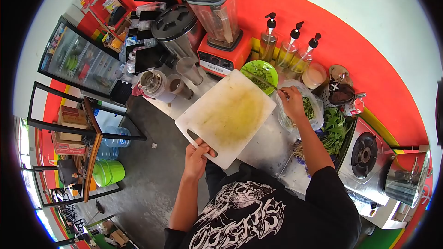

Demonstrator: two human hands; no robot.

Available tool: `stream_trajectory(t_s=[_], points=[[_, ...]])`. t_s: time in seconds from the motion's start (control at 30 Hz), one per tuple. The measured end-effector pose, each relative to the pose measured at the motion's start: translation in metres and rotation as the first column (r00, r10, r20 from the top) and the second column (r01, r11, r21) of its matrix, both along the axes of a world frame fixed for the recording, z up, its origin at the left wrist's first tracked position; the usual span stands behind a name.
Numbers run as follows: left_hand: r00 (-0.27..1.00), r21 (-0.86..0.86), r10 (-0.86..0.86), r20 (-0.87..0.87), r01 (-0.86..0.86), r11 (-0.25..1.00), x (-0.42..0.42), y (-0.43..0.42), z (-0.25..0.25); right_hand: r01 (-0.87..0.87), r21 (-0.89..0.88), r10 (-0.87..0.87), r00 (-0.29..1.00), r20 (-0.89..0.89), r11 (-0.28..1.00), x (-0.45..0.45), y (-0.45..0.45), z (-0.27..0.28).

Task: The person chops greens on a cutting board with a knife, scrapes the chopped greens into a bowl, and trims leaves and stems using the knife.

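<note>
Cutting board (227, 116): one, white, in your left hand (197, 154), fingers closed through the handle slot, thumb on top; held over the front edge of the counter (260, 140), its far side near the bowl. Face stained yellow-green, no loose pieces seen; judged cleared.

Knife (264, 81): one, in your right hand (291, 102), fingers wrapped round the handle; blade over the bowl, contact uncertain.

Green bowl (272, 70): one, towards the counter's wall edge, holding chopped greens (261, 74); that portion appears done.

Plastic bag (317, 121): one, clear, just beside the bowl, with greens inside, apparently cut.

Leafy bunch (336, 130): one, beside the left edge of the stove (364, 157); leaves whole, seemingly the portion left uncut.

Writing: "SILVER CREST" on the front of your red blender (216, 63), at the counter's wall edge. Red can (355, 106), near the stove's back edge: lettering too small to read. Your shirt (251, 205): pale lettering, too distorted to be sure of. Pump bottles (287, 53): three, no legible label.
</note>
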State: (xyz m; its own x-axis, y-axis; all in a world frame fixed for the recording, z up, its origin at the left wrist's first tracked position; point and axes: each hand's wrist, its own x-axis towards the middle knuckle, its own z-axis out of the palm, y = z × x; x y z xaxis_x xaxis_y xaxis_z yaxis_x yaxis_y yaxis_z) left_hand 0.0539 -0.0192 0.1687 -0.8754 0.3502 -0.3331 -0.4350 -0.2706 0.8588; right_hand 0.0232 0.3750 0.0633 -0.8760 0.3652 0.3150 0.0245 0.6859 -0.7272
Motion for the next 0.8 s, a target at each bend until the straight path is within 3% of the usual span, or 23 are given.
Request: stream_trajectory(t_s=[0.23,0.3,0.47,0.53,0.57,0.6,0.67,0.8], points=[[0.997,-0.148,-0.01,-0.076,-0.001,0.989,0.001,0.012,-0.005,0.094,-0.124,-0.09,0.995,0.037,0.988,0.002,-0.022,0.015],[0.995,-0.19,0.006,-0.103,-0.025,0.981,-0.001,0.019,0.004,0.103,-0.283,-0.089,0.994,0.063,0.954,0.0,-0.034,0.023],[0.974,-0.344,0.0,-0.226,-0.08,0.936,-0.004,0.02,0.026,0.138,-0.44,-0.12,0.99,0.067,0.887,0.003,-0.062,0.015],[0.948,-0.483,-0.012,-0.319,-0.152,0.863,-0.004,0.022,0.032,0.173,-0.758,-0.053,0.982,0.18,0.629,0.004,-0.075,0.026],[0.945,-0.484,-0.02,-0.327,-0.149,0.862,-0.005,0.023,0.035,0.173,-0.824,-0.018,0.981,0.194,0.539,0.005,-0.079,0.031],[0.927,-0.538,-0.064,-0.371,-0.158,0.828,-0.005,0.024,0.039,0.173,-0.827,-0.026,0.982,0.189,0.535,0.003,-0.081,0.03],[0.903,-0.587,-0.118,-0.413,-0.165,0.792,-0.006,0.028,0.047,0.182,-0.909,0.029,0.978,0.208,0.376,-0.001,-0.08,0.027],[0.835,-0.659,-0.256,-0.488,-0.16,0.735,-0.008,0.038,0.056,0.244,-0.919,0.082,0.956,0.281,0.31,-0.012,-0.075,0.039]])
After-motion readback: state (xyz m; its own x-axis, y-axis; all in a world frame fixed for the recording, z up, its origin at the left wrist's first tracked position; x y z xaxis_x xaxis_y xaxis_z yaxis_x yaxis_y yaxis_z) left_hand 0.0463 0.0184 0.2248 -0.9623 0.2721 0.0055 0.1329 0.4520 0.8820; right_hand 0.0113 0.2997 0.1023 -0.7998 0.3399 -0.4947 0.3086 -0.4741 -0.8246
